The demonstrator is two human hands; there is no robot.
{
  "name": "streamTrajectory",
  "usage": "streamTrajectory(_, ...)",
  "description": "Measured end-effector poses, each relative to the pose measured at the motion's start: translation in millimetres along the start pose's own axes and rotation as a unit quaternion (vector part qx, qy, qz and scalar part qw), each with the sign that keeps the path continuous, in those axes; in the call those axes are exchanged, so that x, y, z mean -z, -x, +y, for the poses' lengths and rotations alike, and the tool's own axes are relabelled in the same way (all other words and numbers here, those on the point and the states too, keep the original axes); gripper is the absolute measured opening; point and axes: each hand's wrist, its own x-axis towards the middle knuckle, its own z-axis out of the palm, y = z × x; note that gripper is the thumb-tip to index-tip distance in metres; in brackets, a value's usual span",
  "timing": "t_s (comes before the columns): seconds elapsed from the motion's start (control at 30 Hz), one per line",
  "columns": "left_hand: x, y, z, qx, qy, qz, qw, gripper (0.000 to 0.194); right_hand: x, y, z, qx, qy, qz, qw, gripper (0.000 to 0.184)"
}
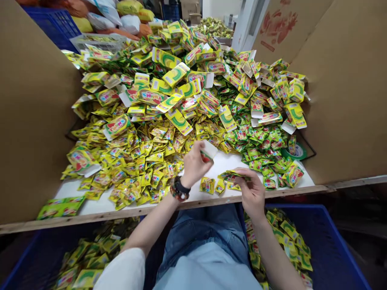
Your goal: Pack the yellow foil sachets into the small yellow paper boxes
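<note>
My left hand [195,164], with a bead bracelet and dark band at the wrist, is closed round a small yellow-green carton [208,152] whose white flap stands open. My right hand [252,190] pinches a stack of small yellow and green sachets [231,176] just above the white tabletop [225,163]. Two loose sachets [207,185] lie on the table between my hands. Beyond them spreads a big heap of sachets [136,161] and folded cartons [178,121].
Brown cardboard walls [33,121] flank the table on the left and right. A roll of tape [298,151] lies at the right of the heap. Blue crates [320,241] holding filled cartons stand below the table's front edge on both sides of my lap. Bags are piled at the far back.
</note>
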Motion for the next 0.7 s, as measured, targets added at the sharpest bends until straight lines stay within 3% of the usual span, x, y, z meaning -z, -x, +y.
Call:
streamTrajectory(0.1,-6.8,40.5,10.8,-0.067,0.01,-0.047,0.997,0.055,-5.9,-15.7,-13.4,0.061,0.034,-0.015,0.997,0.015)
streamTrajectory(0.17,-7.2,59.5,14.2,-0.081,0.012,-0.047,0.996,0.058,-4.3,-25.0,-20.4,0.056,0.109,-0.086,0.989,0.017)
streamTrajectory(0.27,-7.4,78.1,17.8,-0.088,0.008,-0.057,0.994,0.058,-3.0,-28.1,-29.5,0.03,0.234,-0.215,0.948,0.023)
streamTrajectory(0.33,-10.3,87.4,19.9,-0.075,0.025,-0.062,0.995,0.061,-7.7,-21.6,-32.1,0.038,0.305,-0.246,0.919,0.027)
streamTrajectory(0.4,-15.6,96.0,20.7,-0.043,0.061,-0.046,0.996,0.066,-16.5,-10.5,-28.9,0.07,0.349,-0.226,0.907,0.03)
streamTrajectory(0.57,-30.8,119.0,11.6,0.032,0.135,0.005,0.99,0.072,-35.5,19.3,-3.0,0.19,0.355,-0.098,0.91,0.019)
streamTrajectory(0.63,-35.0,128.9,5.0,0.043,0.139,0.013,0.989,0.065,-36.0,28.9,4.7,0.213,0.349,-0.097,0.907,0.018)
streamTrajectory(0.7,-37.9,137.8,-1.3,0.037,0.139,0.024,0.989,0.057,-32.8,36.5,8.7,0.196,0.313,-0.138,0.919,0.022)
